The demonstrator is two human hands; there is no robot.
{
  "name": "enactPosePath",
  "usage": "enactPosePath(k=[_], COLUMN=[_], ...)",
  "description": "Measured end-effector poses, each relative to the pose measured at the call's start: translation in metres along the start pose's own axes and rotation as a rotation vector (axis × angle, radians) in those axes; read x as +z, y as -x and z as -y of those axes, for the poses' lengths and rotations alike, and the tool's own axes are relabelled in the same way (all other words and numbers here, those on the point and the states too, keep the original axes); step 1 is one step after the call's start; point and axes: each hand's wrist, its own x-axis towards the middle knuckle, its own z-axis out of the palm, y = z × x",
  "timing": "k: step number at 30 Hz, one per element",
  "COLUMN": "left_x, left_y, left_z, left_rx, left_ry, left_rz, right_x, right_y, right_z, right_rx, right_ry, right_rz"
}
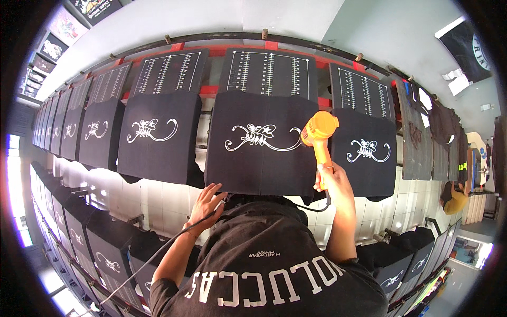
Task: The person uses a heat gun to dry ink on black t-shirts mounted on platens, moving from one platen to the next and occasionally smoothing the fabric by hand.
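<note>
1. While my right hand [331,179] is clenched round the handle of the orange heat gun [318,130], the tool stands nearly upright, its long axis running from my fist up to the bulky head.
2. Its head leans a little to the left, with the nozzle facing the black shirt [261,142] stretched flat on the board in front of me, right at the right end of the white swirl print [259,137].
3. The gun looks like smooth moulded plastic, rounded at the top and narrower in the grip.
4. My left hand [206,203] rests with fingers spread and loose on the shirt's lower edge, gripping nothing, and a thin grey cord [153,256] crosses the wrist.
5. The cloth is matt and dark, pulled smooth over a flat rectangular board; the print is thin curling lines.
6. Similar printed shirts [158,134] sit on boards to either side in a curved row.
</note>
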Motion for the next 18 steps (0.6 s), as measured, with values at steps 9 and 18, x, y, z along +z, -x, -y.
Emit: enactPosePath(k=[9, 18], left_x=[-0.029, -0.030], left_y=[-0.076, -0.135], left_z=[-0.030, 0.013], left_rx=[0.178, 0.113], left_ry=[-0.111, -0.116], left_rz=[0.273, 0.094], right_x=[-0.002, 0.013], right_y=[-0.012, -0.017], right_z=[0.005, 0.014], right_rx=[0.030, -0.008], right_ry=[-0.051, -0.049], right_rz=[-0.051, -0.111])
